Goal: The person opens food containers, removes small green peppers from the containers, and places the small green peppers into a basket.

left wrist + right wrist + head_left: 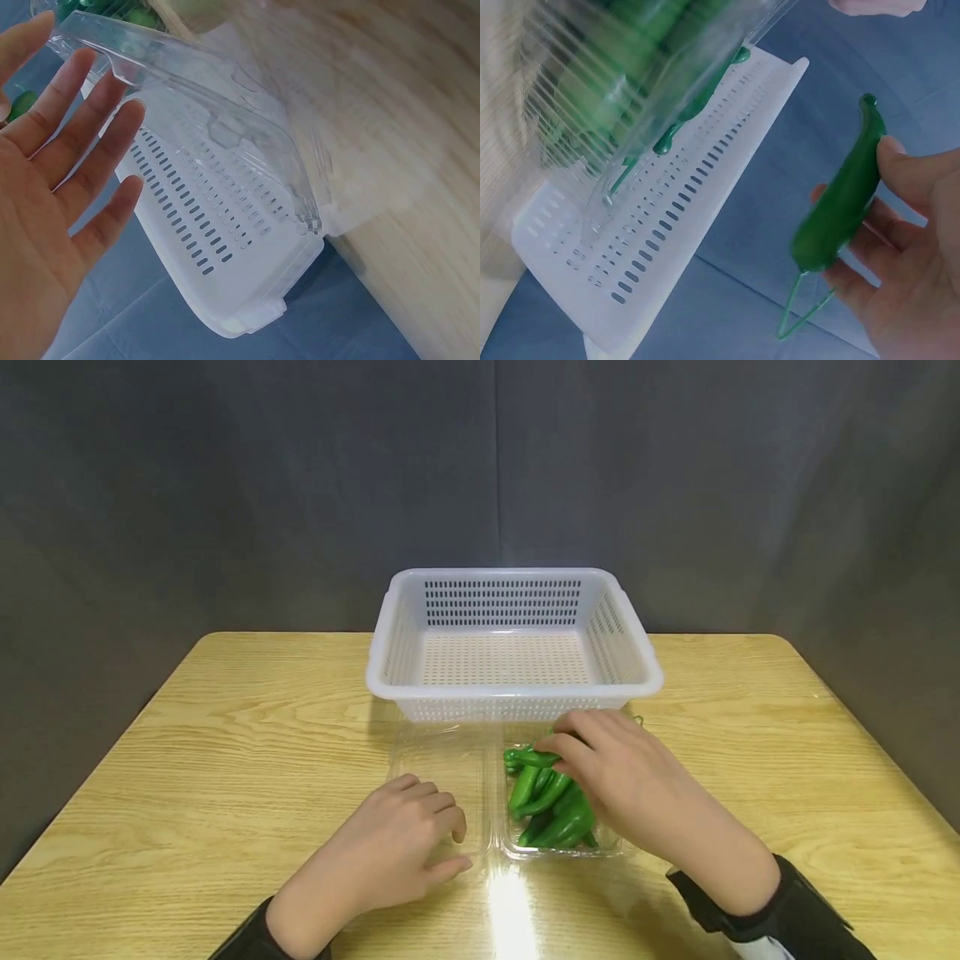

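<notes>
My right hand (622, 772) pinches a green pepper (840, 202) between thumb and fingers, above the pile. A thin green string loop hangs from the pepper's end in the right wrist view. Under that hand, several more green peppers (562, 825) lie heaped in one half of a clear plastic clamshell box (525, 853). The box's lid half (435, 743) is folded out flat to the left. Over this lid hovers my left hand (397, 843), its fingers loosely spread and holding nothing.
A white perforated plastic basket (517, 692) stands just behind the clamshell box, with nothing inside it. Everything is on a light wood table (225, 735). Dark grey cloth (300, 485) hangs behind and along the sides.
</notes>
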Demonstrator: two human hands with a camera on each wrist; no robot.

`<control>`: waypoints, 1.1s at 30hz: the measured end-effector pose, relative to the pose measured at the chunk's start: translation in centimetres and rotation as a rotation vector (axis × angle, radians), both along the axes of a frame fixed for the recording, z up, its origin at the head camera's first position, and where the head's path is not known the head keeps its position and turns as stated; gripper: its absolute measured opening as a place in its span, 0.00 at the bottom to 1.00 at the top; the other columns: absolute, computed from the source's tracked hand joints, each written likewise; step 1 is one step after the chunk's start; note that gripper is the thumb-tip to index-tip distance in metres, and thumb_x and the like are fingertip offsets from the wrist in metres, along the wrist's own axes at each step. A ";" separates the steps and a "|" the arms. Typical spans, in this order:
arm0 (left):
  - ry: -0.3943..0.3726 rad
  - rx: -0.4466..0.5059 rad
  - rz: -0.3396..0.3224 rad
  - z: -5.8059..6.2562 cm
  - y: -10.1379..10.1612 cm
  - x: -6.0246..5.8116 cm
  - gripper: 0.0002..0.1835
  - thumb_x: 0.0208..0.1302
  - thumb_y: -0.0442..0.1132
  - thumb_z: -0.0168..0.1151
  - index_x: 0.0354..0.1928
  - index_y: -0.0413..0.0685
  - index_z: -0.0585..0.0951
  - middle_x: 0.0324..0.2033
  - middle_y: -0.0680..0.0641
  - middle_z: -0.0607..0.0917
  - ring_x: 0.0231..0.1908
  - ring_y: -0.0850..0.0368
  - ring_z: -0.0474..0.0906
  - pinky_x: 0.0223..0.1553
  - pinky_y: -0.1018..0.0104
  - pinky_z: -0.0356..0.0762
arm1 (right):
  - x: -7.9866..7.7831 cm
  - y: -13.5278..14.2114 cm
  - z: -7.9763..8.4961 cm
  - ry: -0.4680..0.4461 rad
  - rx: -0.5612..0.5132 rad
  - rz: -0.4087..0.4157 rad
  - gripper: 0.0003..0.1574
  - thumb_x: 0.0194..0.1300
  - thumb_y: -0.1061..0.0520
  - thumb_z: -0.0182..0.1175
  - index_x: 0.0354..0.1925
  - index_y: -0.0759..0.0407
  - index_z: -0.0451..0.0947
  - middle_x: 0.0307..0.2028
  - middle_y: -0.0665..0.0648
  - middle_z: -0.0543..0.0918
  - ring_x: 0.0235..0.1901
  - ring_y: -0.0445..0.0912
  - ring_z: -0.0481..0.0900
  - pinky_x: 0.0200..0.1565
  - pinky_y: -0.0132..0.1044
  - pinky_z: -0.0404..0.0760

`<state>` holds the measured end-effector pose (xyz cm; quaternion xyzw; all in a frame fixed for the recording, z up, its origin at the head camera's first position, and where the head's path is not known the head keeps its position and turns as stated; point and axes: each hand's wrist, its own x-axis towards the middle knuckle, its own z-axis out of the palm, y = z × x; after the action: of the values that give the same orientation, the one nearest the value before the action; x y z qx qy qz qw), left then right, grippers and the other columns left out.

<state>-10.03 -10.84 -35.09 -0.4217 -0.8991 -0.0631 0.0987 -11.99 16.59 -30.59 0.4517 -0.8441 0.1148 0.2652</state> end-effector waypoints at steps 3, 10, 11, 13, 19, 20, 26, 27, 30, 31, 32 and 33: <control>-0.002 -0.002 -0.003 0.0 0.0 0.0 0.14 0.59 0.56 0.69 0.33 0.55 0.84 0.32 0.59 0.83 0.34 0.62 0.77 0.43 0.64 0.74 | -0.4 -0.1 0.2 0.014 -0.027 0.024 0.18 0.57 0.67 0.68 0.48 0.61 0.80 0.41 0.55 0.78 0.41 0.50 0.77 0.47 0.46 0.78; 0.012 0.000 -0.009 -0.1 -0.1 0.1 0.14 0.58 0.56 0.69 0.32 0.55 0.83 0.31 0.59 0.82 0.33 0.62 0.77 0.42 0.64 0.74 | -1.7 -0.3 0.4 0.041 -0.057 0.050 0.16 0.57 0.67 0.68 0.45 0.63 0.80 0.40 0.56 0.78 0.40 0.51 0.77 0.44 0.45 0.78; 0.015 0.000 -0.010 -0.1 -0.1 0.1 0.14 0.58 0.56 0.69 0.32 0.55 0.83 0.31 0.59 0.82 0.33 0.62 0.77 0.42 0.64 0.73 | -1.9 -0.3 0.4 0.040 -0.063 0.050 0.16 0.57 0.68 0.68 0.45 0.63 0.81 0.40 0.56 0.78 0.40 0.51 0.77 0.44 0.45 0.78; 0.019 0.001 -0.013 -0.2 -0.1 0.1 0.14 0.58 0.56 0.69 0.32 0.55 0.83 0.31 0.59 0.82 0.33 0.62 0.76 0.41 0.65 0.73 | -2.3 -0.2 0.5 0.039 -0.072 0.054 0.18 0.56 0.70 0.68 0.47 0.62 0.81 0.41 0.56 0.78 0.40 0.51 0.78 0.42 0.45 0.78; 0.011 0.005 -0.018 -0.1 -0.1 0.1 0.13 0.58 0.55 0.69 0.32 0.55 0.83 0.31 0.59 0.82 0.33 0.62 0.77 0.42 0.64 0.74 | -3.6 0.0 0.6 0.036 -0.094 0.037 0.20 0.54 0.71 0.69 0.48 0.63 0.83 0.41 0.56 0.79 0.40 0.51 0.78 0.42 0.44 0.77; 0.009 0.007 -0.019 -0.1 -0.1 0.1 0.13 0.58 0.55 0.70 0.32 0.55 0.84 0.31 0.59 0.83 0.33 0.62 0.77 0.42 0.64 0.74 | -3.7 0.0 0.6 0.033 -0.095 0.030 0.20 0.54 0.71 0.70 0.48 0.63 0.83 0.41 0.56 0.79 0.40 0.51 0.78 0.42 0.44 0.77; 0.003 0.013 -0.016 -0.1 -0.1 0.1 0.13 0.58 0.56 0.69 0.32 0.55 0.84 0.31 0.59 0.83 0.34 0.62 0.77 0.44 0.63 0.75 | -4.6 0.6 0.5 0.018 -0.093 -0.019 0.21 0.53 0.69 0.72 0.48 0.62 0.84 0.42 0.56 0.80 0.40 0.51 0.79 0.43 0.44 0.77; 0.004 0.014 -0.015 -0.2 -0.1 0.1 0.13 0.58 0.56 0.69 0.33 0.55 0.84 0.32 0.59 0.83 0.34 0.62 0.77 0.44 0.63 0.74 | -4.7 0.8 0.5 0.018 -0.095 -0.029 0.22 0.53 0.69 0.72 0.48 0.62 0.84 0.42 0.56 0.80 0.40 0.51 0.79 0.44 0.44 0.77; 0.016 0.016 -0.013 -0.2 -0.1 0.0 0.14 0.58 0.56 0.69 0.33 0.55 0.84 0.32 0.59 0.83 0.34 0.62 0.77 0.43 0.63 0.74 | -5.0 1.4 0.5 0.015 -0.102 -0.058 0.22 0.52 0.71 0.72 0.48 0.62 0.85 0.42 0.56 0.80 0.40 0.52 0.79 0.44 0.45 0.77; 0.021 0.019 -0.013 -0.3 -0.1 0.0 0.14 0.58 0.56 0.69 0.33 0.55 0.84 0.32 0.59 0.83 0.34 0.62 0.78 0.43 0.63 0.74 | -5.1 1.6 0.5 0.017 -0.106 -0.067 0.23 0.51 0.72 0.72 0.47 0.62 0.85 0.42 0.56 0.80 0.40 0.52 0.79 0.44 0.45 0.77; 0.026 0.019 -0.013 -0.3 -0.1 0.0 0.14 0.58 0.56 0.69 0.33 0.55 0.84 0.32 0.58 0.83 0.34 0.61 0.78 0.43 0.63 0.74 | -5.2 1.8 0.4 0.020 -0.106 -0.077 0.22 0.51 0.72 0.72 0.47 0.62 0.85 0.42 0.56 0.81 0.40 0.53 0.79 0.44 0.45 0.78; 0.028 0.019 -0.014 -0.3 -0.1 -0.1 0.14 0.58 0.56 0.69 0.33 0.55 0.84 0.32 0.58 0.83 0.34 0.61 0.78 0.44 0.63 0.74 | -5.4 1.9 0.4 0.024 -0.106 -0.084 0.22 0.51 0.72 0.72 0.46 0.63 0.85 0.41 0.57 0.81 0.40 0.53 0.79 0.44 0.46 0.78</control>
<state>-10.11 -10.92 -35.36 -0.4277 -0.8941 -0.0664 0.1148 -17.35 18.46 -30.20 0.4028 -0.8517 0.1426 0.3033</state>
